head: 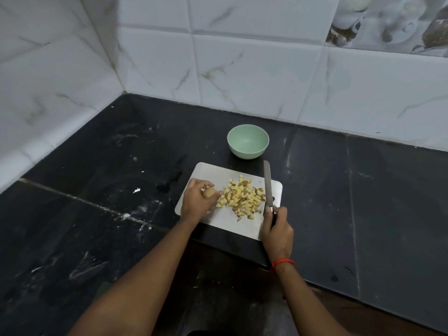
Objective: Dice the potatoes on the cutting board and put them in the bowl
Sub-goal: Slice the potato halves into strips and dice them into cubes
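Dicing is looking mostly done: a pile of potato cubes [243, 197] is sitting mid cutting board [218, 172]. Left hand [197, 202] is gripping one uncut potato [209, 192] at the pile's left edge. Right hand [276, 229] is wrapping the handle of the knife [267, 184], blade pointing away along the pile's right side, over the board. Bowl [248, 141] is sitting on the worktop [363, 202] just behind the board and holding no potato. Remaining, by my read: dicing that last potato, then transferring everything.
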`<act>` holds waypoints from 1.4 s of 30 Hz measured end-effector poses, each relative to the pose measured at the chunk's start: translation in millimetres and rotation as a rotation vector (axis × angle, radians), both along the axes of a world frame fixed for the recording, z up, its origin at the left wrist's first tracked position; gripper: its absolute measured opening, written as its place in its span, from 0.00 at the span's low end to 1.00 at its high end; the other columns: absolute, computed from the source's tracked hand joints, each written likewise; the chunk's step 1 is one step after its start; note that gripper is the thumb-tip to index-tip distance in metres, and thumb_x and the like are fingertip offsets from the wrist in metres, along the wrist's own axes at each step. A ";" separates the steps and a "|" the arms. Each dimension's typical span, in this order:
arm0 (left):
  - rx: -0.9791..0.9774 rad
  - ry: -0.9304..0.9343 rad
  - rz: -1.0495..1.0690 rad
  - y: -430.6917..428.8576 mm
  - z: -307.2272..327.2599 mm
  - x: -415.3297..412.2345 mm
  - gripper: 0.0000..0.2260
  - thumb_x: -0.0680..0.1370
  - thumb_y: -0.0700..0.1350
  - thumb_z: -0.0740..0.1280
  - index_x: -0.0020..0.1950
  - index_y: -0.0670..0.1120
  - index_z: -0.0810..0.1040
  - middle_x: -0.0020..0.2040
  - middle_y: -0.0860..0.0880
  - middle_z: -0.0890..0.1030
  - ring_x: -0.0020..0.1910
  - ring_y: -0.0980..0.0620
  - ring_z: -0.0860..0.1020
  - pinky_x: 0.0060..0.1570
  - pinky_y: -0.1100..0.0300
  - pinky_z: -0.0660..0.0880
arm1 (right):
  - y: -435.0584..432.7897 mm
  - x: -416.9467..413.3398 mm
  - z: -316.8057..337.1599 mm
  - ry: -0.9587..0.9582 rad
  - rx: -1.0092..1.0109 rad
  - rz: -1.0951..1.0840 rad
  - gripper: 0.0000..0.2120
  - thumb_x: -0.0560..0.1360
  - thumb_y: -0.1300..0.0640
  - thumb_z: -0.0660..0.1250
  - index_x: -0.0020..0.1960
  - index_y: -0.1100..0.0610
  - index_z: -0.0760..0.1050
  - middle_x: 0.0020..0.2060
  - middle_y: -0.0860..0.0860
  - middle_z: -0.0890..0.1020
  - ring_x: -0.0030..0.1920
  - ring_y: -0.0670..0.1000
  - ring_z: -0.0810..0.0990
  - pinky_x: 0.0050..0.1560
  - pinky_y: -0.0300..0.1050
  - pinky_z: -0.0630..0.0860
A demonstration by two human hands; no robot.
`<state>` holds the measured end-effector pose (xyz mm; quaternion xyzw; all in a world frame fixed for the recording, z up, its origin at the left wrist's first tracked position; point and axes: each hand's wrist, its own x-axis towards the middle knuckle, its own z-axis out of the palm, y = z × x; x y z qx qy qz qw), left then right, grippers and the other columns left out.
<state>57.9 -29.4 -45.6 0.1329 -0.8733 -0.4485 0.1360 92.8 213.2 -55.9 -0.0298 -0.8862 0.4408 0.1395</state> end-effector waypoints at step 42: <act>-0.140 0.169 0.125 -5.7 -32.6 5.8 0.12 0.81 0.54 0.59 0.56 0.47 0.75 0.56 0.52 0.71 0.53 0.50 0.74 0.50 0.47 0.77 | -92.7 33.1 3.7 0.074 0.765 0.255 0.13 0.66 0.57 0.80 0.38 0.55 0.75 0.33 0.51 0.74 0.30 0.51 0.73 0.29 0.46 0.71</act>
